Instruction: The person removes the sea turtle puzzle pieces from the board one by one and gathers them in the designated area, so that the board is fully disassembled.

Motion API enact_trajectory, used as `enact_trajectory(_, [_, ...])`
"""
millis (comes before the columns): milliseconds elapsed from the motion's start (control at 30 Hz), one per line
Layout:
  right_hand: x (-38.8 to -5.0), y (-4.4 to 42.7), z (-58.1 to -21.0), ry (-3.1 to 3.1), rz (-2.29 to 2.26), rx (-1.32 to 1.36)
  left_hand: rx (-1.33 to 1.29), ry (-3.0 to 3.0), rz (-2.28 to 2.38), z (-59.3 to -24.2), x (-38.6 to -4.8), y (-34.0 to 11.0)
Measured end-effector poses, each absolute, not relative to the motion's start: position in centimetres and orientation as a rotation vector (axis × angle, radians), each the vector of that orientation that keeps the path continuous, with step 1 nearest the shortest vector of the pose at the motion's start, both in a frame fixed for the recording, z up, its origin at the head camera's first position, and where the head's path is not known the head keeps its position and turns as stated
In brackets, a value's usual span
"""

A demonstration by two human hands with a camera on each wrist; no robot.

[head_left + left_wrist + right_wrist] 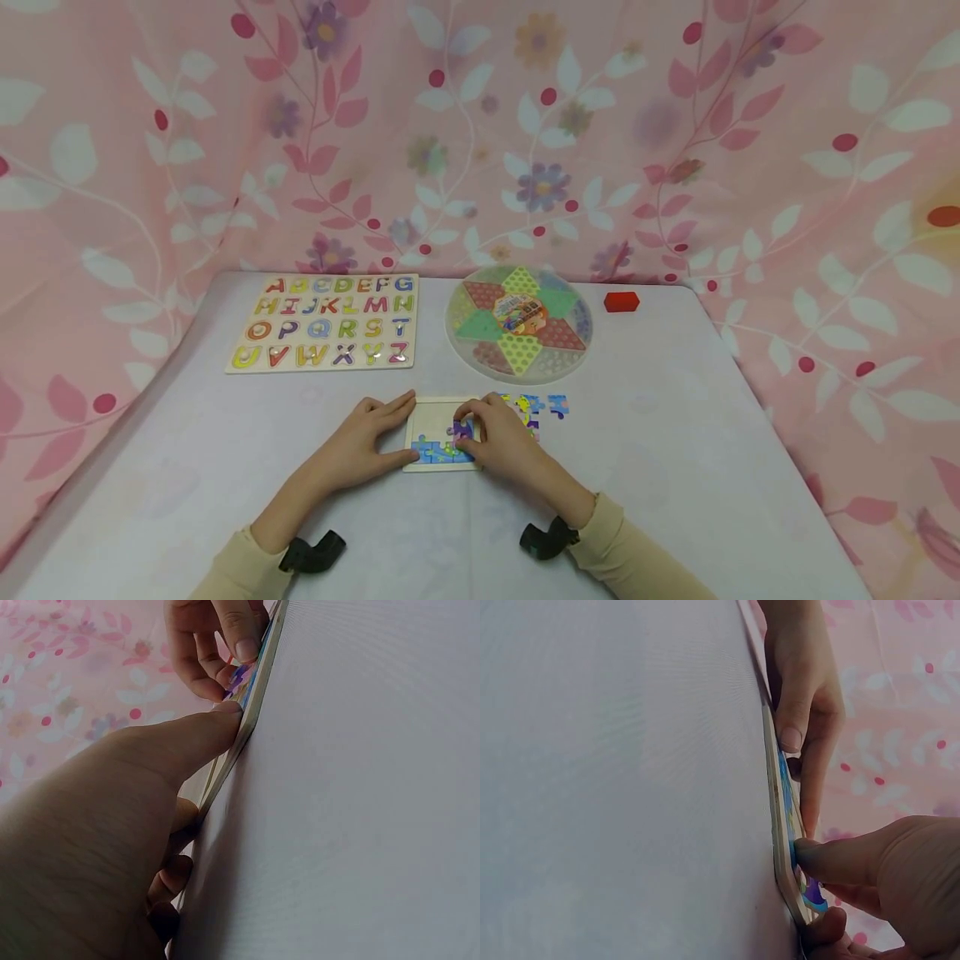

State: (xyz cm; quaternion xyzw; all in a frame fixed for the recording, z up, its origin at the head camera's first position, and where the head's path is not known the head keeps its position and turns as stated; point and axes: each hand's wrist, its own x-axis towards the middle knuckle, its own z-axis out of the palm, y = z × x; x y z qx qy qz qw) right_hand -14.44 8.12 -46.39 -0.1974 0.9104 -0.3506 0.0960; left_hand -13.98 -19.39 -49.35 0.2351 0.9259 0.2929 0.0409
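A small wooden puzzle tray [442,468] lies flat on the table, with a row of joined blue pieces [431,452] along its near side. My left hand [360,442] rests against the tray's left side, fingers mostly straight; its thumb [214,727] lies on the near-left corner. Over the tray's right part, my right hand [506,437] pinches a purple puzzle piece [462,429] between thumb and fingers, just above the blue row. The right wrist view shows that thumb [840,859] at the near edge. Part of the piece is hidden by the fingers.
Loose puzzle pieces [558,405] lie right of the tray, partly behind my right hand. Farther back are an alphabet board [330,321], a round Chinese checkers board [519,323] and a red block [622,302]. A floral curtain [480,125] hangs behind the white table [675,467].
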Motion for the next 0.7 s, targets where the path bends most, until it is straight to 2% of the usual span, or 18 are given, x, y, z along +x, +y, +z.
enact_trajectory(700, [-14.74,8.59,-45.49,2.696,-0.949,-0.618,0.713,2.832,0.896,-49.31,-13.95,-19.35])
